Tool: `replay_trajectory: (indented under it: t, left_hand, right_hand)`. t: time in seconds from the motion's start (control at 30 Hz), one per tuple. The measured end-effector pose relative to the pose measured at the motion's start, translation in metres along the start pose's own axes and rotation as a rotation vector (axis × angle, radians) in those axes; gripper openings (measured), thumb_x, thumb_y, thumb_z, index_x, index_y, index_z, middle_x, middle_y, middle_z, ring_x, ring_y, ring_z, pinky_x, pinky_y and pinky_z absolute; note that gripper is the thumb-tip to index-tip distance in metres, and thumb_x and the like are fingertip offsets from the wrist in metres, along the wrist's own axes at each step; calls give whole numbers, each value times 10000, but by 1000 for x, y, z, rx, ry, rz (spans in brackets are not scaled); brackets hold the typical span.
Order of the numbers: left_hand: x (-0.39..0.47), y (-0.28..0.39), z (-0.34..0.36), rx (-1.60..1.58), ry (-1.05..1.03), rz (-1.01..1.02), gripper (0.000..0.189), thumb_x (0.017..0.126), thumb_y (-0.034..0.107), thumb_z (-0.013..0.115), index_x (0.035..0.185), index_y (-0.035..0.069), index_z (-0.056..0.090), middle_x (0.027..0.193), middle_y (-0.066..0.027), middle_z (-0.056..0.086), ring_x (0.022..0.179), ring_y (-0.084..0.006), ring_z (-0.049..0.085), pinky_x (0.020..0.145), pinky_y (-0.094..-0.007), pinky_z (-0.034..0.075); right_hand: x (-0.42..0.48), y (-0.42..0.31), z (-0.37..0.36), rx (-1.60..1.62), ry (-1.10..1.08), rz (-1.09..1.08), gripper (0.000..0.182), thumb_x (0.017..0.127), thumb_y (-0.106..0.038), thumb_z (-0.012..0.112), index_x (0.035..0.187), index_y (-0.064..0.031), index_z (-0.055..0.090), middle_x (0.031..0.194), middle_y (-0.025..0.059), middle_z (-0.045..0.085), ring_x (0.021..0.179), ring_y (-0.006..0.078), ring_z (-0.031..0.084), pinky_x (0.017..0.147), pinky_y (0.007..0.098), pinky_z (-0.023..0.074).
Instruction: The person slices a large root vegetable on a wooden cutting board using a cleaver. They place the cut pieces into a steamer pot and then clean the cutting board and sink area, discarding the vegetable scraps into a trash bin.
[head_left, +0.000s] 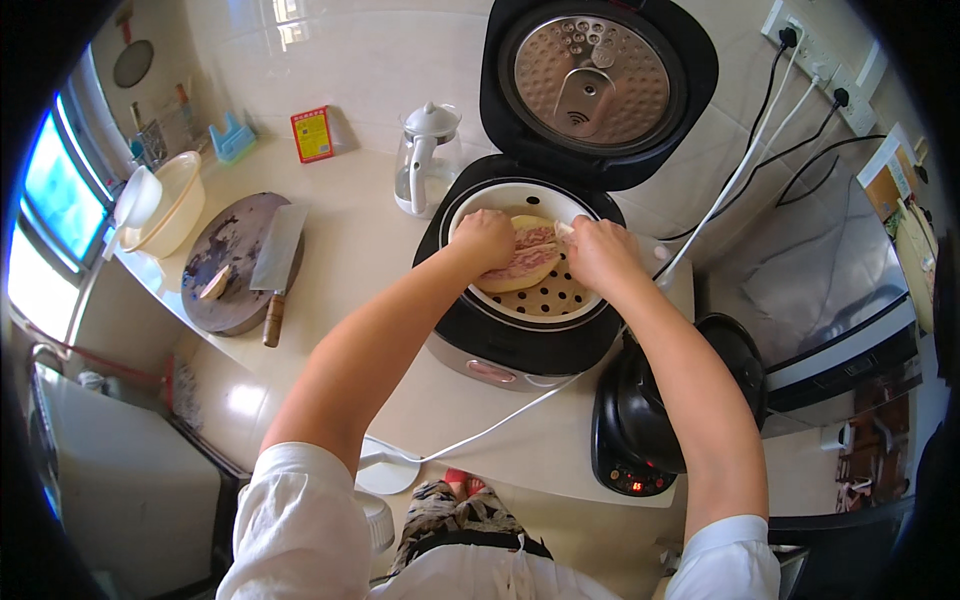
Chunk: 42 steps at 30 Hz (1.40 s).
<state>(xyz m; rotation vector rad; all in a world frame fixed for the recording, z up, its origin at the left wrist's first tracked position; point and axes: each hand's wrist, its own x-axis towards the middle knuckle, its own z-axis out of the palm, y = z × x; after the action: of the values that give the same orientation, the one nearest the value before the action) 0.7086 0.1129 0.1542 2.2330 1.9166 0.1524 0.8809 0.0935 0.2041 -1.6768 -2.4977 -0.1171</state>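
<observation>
Both hands reach into a white perforated steamer basket (564, 294) set in a black rice cooker (525, 349) with its lid (600, 82) raised. Cut pieces of purple-and-yellow root vegetable, perhaps sweet potato (517, 279), lie in the basket's left and middle. My left hand (486, 238) rests with curled fingers against their left side; its fingertips are hidden. At the right, my right hand (604, 253) pinches a small pale piece (562, 229) beside the cut pieces. Dark round holes show in the basket's bare floor.
Left on the counter, a cleaver (279, 247) lies across a round chopping board (225, 259) beside a vegetable end piece (216, 283). A glass kettle (426, 161) stands behind the cooker. A black electric kettle base (634, 450) sits front right; white cords (501, 421) cross the counter.
</observation>
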Motion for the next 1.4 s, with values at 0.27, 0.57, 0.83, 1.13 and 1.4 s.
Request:
replay_trajectory:
  t: [0.27, 0.57, 0.83, 1.13, 1.4]
  left_hand:
    - [-16, 10, -33, 68, 123, -73, 181, 795, 131, 552, 895, 0, 626, 923, -176, 650, 935, -296, 622, 798, -376, 497]
    - [-41, -2, -37, 146, 11, 113, 210, 750, 95, 610, 957, 94, 647, 1013, -115, 645, 956, -276, 616, 803, -357, 505]
    - [-56, -29, -45, -528, 226, 21, 300, 760, 114, 634, 1058, 78, 633, 888, -145, 657, 809, -256, 641, 728, -348, 507]
    - [-139, -115, -56, -509, 402, -278, 289, 821, 218, 621, 1077, 84, 618, 800, -137, 641, 714, -245, 614, 686, -340, 487]
    - [-196, -143, -49, -600, 380, -399, 285, 841, 186, 610, 1093, 54, 601, 704, -78, 594, 625, -143, 530, 601, -291, 442]
  right_hand:
    - [-3, -14, -15, -113, -280, -70, 266, 692, -277, 726, 821, -47, 693, 873, 146, 673, 896, 281, 645, 755, 356, 514]
    - [8, 5, -4, -73, -355, -207, 448, 636, -425, 701, 858, -36, 678, 909, 149, 665, 903, 293, 631, 783, 390, 498]
    - [37, -11, 7, -8, -246, -257, 320, 775, -142, 641, 1090, -114, 597, 1145, 107, 578, 1064, 285, 541, 886, 379, 452]
    - [70, -23, 24, 89, -290, -432, 515, 674, -178, 700, 1143, -68, 519, 1197, 140, 479, 1173, 286, 440, 946, 373, 404]
    - [76, 2, 16, 524, -441, -200, 417, 640, -293, 718, 933, -11, 626, 862, 96, 651, 760, 219, 622, 680, 308, 501]
